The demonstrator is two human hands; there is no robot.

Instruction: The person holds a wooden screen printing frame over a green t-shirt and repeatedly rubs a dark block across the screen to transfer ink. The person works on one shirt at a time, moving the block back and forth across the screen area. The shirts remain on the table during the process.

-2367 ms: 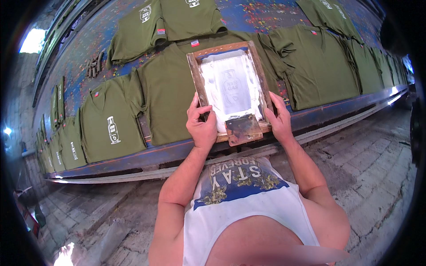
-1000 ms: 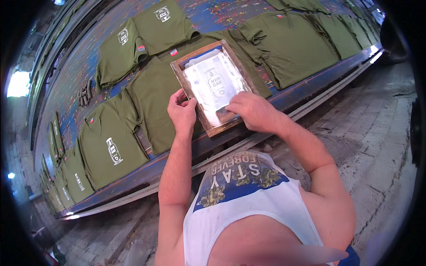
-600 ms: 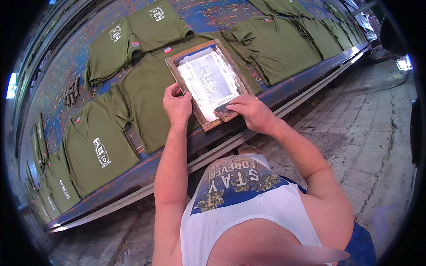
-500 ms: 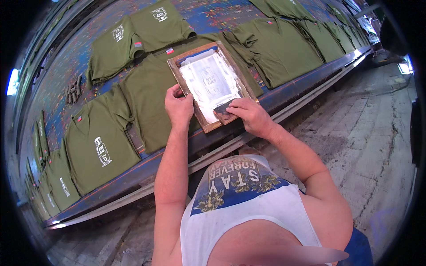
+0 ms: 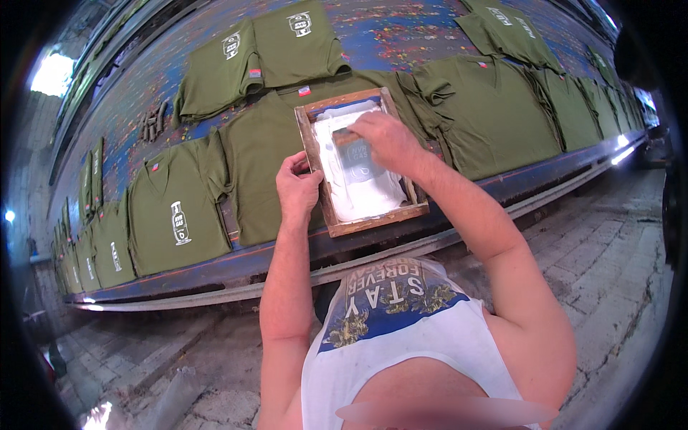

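Note:
A wooden-framed printing screen (image 5: 378, 223) lies on an olive-green T-shirt (image 5: 259, 154) on the long table. White ink covers much of its mesh, and a stencil design shows in the middle. My left hand (image 5: 298, 188) is closed on the frame's left rail. My right hand (image 5: 387, 142) grips a squeegee (image 5: 344, 135) inside the frame, toward its far end. Below the squeegee the mesh looks greyish, with ink piled along both sides. The fingers of my right hand partly hide the squeegee.
Printed green shirts lie to the left (image 5: 172, 215) and at the back (image 5: 297, 36). More shirts (image 5: 494, 115) run along the right. A small pile of dark stick-like pieces (image 5: 154, 123) sits at the back left. The table's front rail (image 5: 236, 278) runs between me and the shirts.
My right hand has moved the squeegee from the near end of the screen to its far end. My left hand stays on the frame's left rail. The whole view has shifted.

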